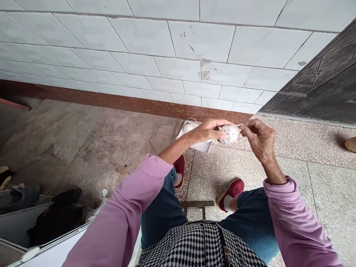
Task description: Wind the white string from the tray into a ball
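Note:
A small ball of white yarn [230, 134] is in my left hand [208, 131], its thumb and fingers wrapped round the near side. From the ball's right side a short white strand runs to my right hand [258, 138], where thumb and forefinger pinch it. Both hands are held out in front of me, above the floor. Below and behind my left hand lies a shallow white tray [204, 147], partly covered by the hand and wrist. Loops of white cord [190, 126] rest in it.
A white tiled wall [150, 37] stands in front, with a dark panelled door [319, 79] at right. On the left is a rack [16, 222] holding dark shoes. Between my red shoes shows a stool's wooden bar [198, 204]. A brown rounded thing [350, 144] sits at the right edge.

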Available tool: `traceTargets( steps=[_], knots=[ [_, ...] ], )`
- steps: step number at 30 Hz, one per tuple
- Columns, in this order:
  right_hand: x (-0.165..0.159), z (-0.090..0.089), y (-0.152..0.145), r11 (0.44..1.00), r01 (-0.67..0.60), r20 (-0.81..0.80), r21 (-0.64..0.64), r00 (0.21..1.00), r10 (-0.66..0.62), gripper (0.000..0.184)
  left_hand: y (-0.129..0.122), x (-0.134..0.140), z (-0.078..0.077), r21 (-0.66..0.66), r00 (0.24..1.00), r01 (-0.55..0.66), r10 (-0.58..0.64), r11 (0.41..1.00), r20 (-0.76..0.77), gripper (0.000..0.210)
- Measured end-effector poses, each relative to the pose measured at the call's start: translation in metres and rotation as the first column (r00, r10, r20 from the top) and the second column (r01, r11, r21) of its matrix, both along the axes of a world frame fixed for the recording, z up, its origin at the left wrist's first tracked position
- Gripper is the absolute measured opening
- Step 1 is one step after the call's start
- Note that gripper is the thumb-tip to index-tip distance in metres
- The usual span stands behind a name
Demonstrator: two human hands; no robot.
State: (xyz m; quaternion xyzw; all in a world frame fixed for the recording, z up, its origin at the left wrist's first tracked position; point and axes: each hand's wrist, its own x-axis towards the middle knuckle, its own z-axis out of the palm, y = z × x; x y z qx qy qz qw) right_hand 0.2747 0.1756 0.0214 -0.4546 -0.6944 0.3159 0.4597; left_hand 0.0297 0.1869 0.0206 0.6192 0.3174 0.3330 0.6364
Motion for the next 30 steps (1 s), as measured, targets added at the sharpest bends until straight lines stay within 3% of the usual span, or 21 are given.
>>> traceTargets(
  steps=[5, 8, 10, 12, 15, 18, 21, 23, 26, 30],
  knots=[
    [-0.002, 0.004, -0.001, 0.998, 0.028, 0.167, 0.065, 0.985, -0.038, 0.018, -0.003, 0.006, -0.009, 0.258, 0.988, -0.110, 0.135, 0.960, -0.081, 0.050],
    [-0.003, 0.006, -0.001, 0.995, -0.050, 0.113, -0.086, 0.992, 0.060, 0.033, -0.004, 0.005, -0.013, 0.464, 0.948, -0.137, 0.252, 0.875, -0.196, 0.049],
    [-0.002, 0.009, 0.001, 0.942, -0.172, -0.054, -0.287, 0.985, 0.163, 0.040, -0.004, 0.003, -0.015, 0.606, 0.923, -0.102, 0.302, 0.789, -0.237, 0.051],
    [0.001, 0.010, 0.002, 0.842, -0.306, -0.247, -0.444, 0.945, 0.213, 0.040, -0.006, 0.002, -0.017, 0.729, 0.903, -0.044, 0.340, 0.683, -0.264, 0.053],
    [0.005, 0.009, 0.005, 0.771, -0.392, -0.375, -0.501, 0.902, 0.215, 0.042, -0.009, 0.000, -0.017, 0.835, 0.858, 0.035, 0.412, 0.549, -0.306, 0.051],
    [0.006, 0.006, 0.006, 0.821, -0.340, -0.295, -0.458, 0.930, 0.220, 0.044, -0.010, -0.002, -0.018, 0.872, 0.819, 0.069, 0.471, 0.486, -0.327, 0.048],
    [0.001, 0.007, 0.000, 0.939, -0.196, -0.099, -0.284, 0.980, 0.174, 0.045, -0.009, -0.004, -0.022, 0.882, 0.807, 0.089, 0.486, 0.463, -0.336, 0.048],
    [-0.004, 0.010, -0.005, 0.977, -0.134, -0.005, -0.168, 0.991, 0.135, 0.049, -0.007, -0.002, -0.027, 0.884, 0.799, 0.114, 0.487, 0.454, -0.354, 0.047],
    [-0.007, 0.009, -0.008, 0.973, -0.150, -0.029, -0.175, 0.989, 0.147, 0.045, -0.007, 0.003, -0.031, 0.875, 0.777, 0.180, 0.480, 0.450, -0.407, 0.040],
    [0.001, -0.004, 0.007, 0.906, -0.182, -0.257, -0.381, 0.963, 0.085, 0.047, -0.005, 0.004, -0.026, 0.891, 0.761, 0.203, 0.507, 0.407, -0.405, 0.039]
  ],
)
